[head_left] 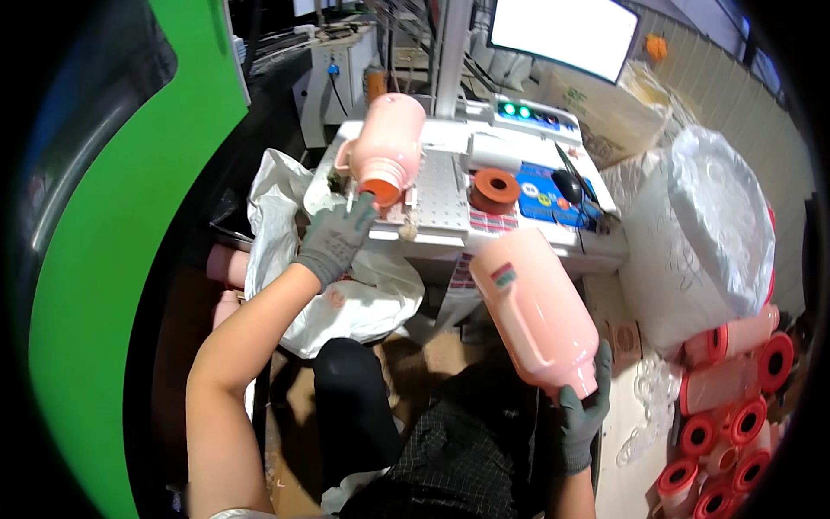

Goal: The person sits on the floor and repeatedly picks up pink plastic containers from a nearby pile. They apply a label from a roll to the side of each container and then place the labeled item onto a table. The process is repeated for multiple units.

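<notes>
White worktop (441,183) ahead, right hand (586,419) clasping the near jug (553,303) by its neck, left hand (335,240) at the far jug (393,125) (can't tell if pinching), we're ideally avoiding bumps.

A bright monitor (566,36) stands behind the bench (445,177), above a white control box (562,128) with two lit green lights. On the bench an orange-brown ring-shaped piece (494,199) sits beside a blue mat (538,186), with a rounded black object (566,185) at the mat's right side. A large green panel (112,268) fills the left, and at right a white sack with a clear liner (692,251) stands near loose clear rings (647,406).
</notes>
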Demonstrator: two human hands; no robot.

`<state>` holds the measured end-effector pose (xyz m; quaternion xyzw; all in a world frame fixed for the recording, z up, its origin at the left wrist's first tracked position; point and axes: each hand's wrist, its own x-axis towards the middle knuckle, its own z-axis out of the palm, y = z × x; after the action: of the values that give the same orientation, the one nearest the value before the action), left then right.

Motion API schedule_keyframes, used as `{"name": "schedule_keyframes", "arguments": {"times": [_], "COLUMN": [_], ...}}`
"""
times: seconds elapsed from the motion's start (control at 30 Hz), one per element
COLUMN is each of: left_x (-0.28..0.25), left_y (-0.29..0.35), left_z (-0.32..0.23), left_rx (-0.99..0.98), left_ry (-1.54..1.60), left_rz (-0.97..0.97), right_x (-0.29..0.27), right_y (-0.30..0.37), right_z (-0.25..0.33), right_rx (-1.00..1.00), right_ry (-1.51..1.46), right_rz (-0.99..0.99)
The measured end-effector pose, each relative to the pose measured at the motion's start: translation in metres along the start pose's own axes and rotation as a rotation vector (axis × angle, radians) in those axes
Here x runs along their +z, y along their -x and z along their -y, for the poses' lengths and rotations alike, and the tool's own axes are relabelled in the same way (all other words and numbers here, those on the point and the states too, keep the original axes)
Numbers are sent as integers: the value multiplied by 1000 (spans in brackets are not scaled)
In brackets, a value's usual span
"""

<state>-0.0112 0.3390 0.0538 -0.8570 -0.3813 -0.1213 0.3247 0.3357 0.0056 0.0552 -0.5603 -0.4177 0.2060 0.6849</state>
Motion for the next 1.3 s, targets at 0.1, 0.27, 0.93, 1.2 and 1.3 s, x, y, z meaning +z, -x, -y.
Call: {"name": "schedule_keyframes", "arguments": {"times": [0.1, 0.27, 0.93, 1.2, 1.3], "left_x": [12, -7, -195, -184, -188], "left_y": [-14, -32, 186, 187, 170], "left_z": [7, 10, -110, -111, -110], "left_rx": [37, 26, -467, -455, -380], "left_ry": [-3, 182, 1414, 1721, 1655], "left_rz": [-155, -348, -101, -42, -120], "right_x": [15, 53, 371, 394, 386], "right_y": [-15, -57, -148, -140, -150], "right_z": [13, 34, -21, -9, -15], "right_rx": [11, -142, -441, -229, -238], "right_ry": [-198, -163, 907, 1001, 1043], "right_rz": [-22, 15, 256, 330, 330]}}
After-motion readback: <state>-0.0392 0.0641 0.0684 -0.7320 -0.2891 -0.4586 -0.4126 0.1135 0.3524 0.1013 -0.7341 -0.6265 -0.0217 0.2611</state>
